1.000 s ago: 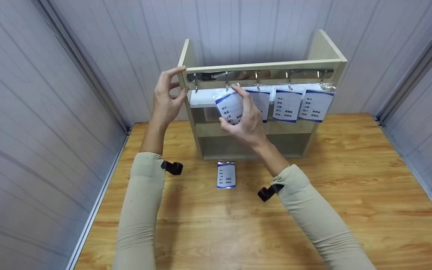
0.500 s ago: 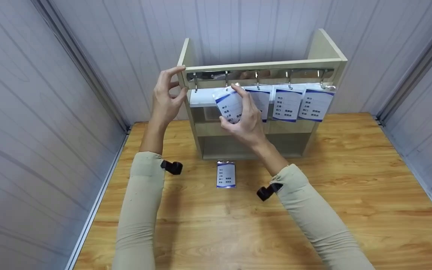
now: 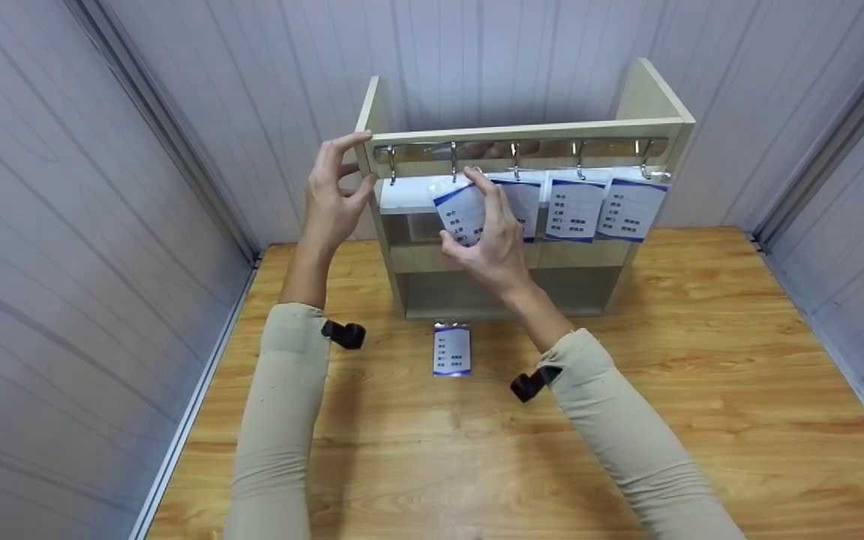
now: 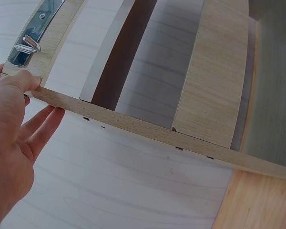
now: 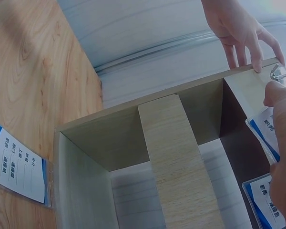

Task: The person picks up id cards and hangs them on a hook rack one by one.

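White-and-blue rectangular plastic badge is pinched, tilted, in right hand at second curved silver hook from left; whether hooked cannot be told. Pale wooden rack is gripped at upper left corner by left hand.

The left hand grips the corner of a pale wood-grain frame, thumb on the front face, fingers against the outer side. Beside the thumb, a glossy metal strip carries a silver curved hook. Farther along, a wide, pale wooden crossboard meets the frame. A light-brown wooden surface occupies the lower right.
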`<state>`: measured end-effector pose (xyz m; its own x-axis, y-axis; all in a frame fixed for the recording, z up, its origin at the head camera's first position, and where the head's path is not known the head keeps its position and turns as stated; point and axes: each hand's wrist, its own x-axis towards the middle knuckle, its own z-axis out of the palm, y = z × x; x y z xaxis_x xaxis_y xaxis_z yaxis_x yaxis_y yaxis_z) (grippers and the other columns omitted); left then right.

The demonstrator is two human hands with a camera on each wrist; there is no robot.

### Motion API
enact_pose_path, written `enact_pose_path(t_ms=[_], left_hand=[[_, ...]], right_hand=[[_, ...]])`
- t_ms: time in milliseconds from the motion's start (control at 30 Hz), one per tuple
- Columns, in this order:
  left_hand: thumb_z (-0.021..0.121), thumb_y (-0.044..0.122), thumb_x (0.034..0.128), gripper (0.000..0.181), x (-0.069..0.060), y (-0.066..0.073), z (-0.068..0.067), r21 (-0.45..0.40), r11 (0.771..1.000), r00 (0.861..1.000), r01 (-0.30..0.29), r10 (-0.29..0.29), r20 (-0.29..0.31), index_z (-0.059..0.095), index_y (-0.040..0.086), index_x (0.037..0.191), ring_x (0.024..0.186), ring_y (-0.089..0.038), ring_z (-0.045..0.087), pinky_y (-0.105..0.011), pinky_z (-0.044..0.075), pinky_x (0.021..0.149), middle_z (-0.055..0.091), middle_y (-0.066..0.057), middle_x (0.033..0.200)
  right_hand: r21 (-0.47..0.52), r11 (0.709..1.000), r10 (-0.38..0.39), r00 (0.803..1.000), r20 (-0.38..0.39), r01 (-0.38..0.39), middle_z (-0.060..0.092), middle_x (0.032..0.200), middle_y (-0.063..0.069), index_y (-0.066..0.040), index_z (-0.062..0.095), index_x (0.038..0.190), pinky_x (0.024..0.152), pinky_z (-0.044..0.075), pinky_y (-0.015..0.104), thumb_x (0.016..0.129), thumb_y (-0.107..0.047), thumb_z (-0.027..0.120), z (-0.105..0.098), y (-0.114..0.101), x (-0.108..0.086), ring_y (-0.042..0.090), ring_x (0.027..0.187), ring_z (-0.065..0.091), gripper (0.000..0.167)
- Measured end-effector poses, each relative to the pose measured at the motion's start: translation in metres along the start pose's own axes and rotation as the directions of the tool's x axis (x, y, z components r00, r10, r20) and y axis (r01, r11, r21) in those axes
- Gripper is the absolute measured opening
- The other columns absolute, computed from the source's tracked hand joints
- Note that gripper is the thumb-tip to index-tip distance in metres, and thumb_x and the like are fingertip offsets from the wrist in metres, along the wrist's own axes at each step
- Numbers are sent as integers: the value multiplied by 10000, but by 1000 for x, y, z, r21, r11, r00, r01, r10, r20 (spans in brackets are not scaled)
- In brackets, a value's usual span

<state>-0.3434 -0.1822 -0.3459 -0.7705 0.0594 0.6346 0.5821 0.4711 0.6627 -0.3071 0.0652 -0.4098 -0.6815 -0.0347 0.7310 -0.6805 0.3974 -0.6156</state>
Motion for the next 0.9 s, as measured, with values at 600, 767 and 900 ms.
enact_pose_path(t_ms=[600, 767, 900], left_hand=[[695, -5, 1042, 517, -1, 0, 0, -10, 1000, 1000, -1, 1, -5, 627, 114, 1540, 1308, -413, 757, -606, 722, 947, 592, -172, 1567], [696, -9, 1036, 517, -1, 0, 1, -8, 1000, 1000, 0, 0, -9, 632, 114, 1534, 1303, -418, 759, -577, 728, 950, 597, -168, 1568], [697, -3, 1037, 515, -2, 0, 0, -4, 1000, 1000, -4, 4, -8, 631, 111, 1534, 1295, -413, 763, -567, 730, 951, 600, -170, 1565]], right_hand=[[-71, 997, 16, 1000, 5, -15, 583, 1248, 234, -45, 473, 1679, 823, 720, 453, 873, -80, 890, 2, -5, -1, 359, 1000, 664, 908], [-82, 996, 31, 999, 9, -31, 572, 1234, 229, -51, 465, 1693, 795, 725, 437, 879, -88, 888, 1, -7, -1, 336, 957, 658, 918], [-107, 994, 40, 999, 4, -39, 566, 1222, 225, -53, 457, 1701, 749, 718, 424, 887, -97, 890, 3, -6, -1, 307, 895, 643, 924]])
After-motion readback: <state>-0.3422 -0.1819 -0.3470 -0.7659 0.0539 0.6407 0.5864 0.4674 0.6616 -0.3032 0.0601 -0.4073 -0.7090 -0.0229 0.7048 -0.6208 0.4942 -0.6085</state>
